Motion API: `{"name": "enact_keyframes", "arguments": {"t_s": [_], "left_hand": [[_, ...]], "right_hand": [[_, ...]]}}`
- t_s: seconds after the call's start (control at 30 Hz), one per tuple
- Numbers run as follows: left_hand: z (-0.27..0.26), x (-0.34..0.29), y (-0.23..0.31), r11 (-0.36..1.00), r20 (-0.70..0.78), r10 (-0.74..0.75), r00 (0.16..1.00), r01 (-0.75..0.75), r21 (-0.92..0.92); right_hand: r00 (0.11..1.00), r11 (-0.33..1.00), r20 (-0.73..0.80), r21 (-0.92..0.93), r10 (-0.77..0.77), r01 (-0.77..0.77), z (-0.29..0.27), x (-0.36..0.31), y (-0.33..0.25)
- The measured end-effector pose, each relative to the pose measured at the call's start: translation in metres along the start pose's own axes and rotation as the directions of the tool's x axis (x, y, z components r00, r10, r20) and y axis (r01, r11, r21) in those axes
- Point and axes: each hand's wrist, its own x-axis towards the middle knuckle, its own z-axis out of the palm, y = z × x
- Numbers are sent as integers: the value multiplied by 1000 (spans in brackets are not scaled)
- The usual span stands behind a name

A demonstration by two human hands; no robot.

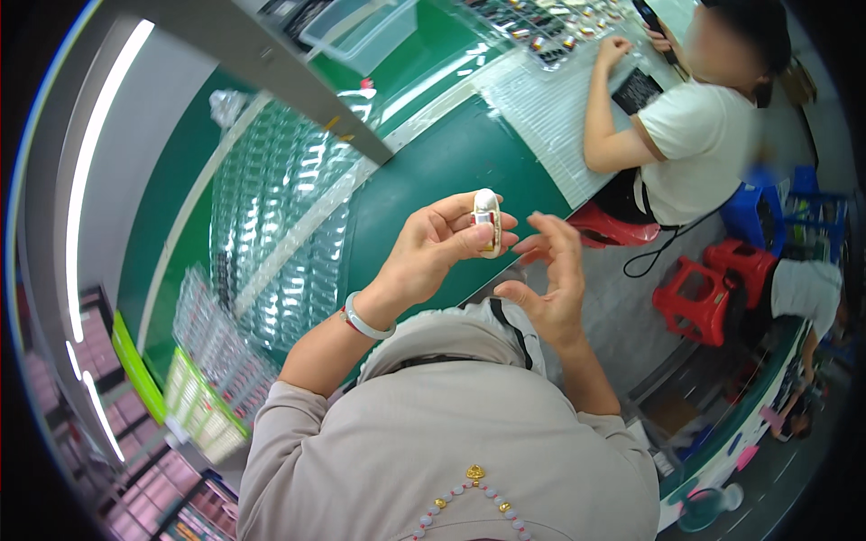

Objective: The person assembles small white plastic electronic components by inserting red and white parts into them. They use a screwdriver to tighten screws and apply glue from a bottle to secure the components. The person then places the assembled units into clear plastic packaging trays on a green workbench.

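Observation:
My left hand (pixel 428 248) is closed on a small oval white device (pixel 485 204) with a gold-toned edge and a reddish patch on its face. The thumb presses on the front while the fingers sit behind it, so part of the device is covered. What exactly it is I cannot make out. Close by on the right, my right hand (pixel 557 290) is raised with its fingers apart and nothing in them. Both hands are above the near edge of the green worktable (pixel 433 171).
Clear moulded plastic trays (pixel 280 216) cover the table's left part, beside a grey metal post (pixel 271 63). A green-rimmed basket (pixel 203 406) stands lower left, a clear bin (pixel 361 36) at the back. A co-worker (pixel 704 135) sits at the right; red stools (pixel 690 302) stand behind.

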Motion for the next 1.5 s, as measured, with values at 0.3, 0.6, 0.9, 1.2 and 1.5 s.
{"name": "enact_keyframes", "arguments": {"t_s": [0.3,0.6,0.9,1.2,1.5], "left_hand": [[-34,248,-72,924,-46,-204,978,208,321],[1,375,-92,384,-12,119,993,-35,923],[-26,376,-116,517,-221,278,935,48,855],[-20,396,-109,735,-434,-10,901,301,608],[-20,354,-102,762,-360,280,890,22,647]], "right_hand": [[842,834,65,122,535,-539,-27,-53,92],[661,658,-73,231,747,-717,-53,-94,153],[629,606,15,252,777,-754,-44,-93,159],[647,616,38,268,761,-740,-42,-98,155],[684,665,-9,247,729,-705,-49,-111,151]]}}
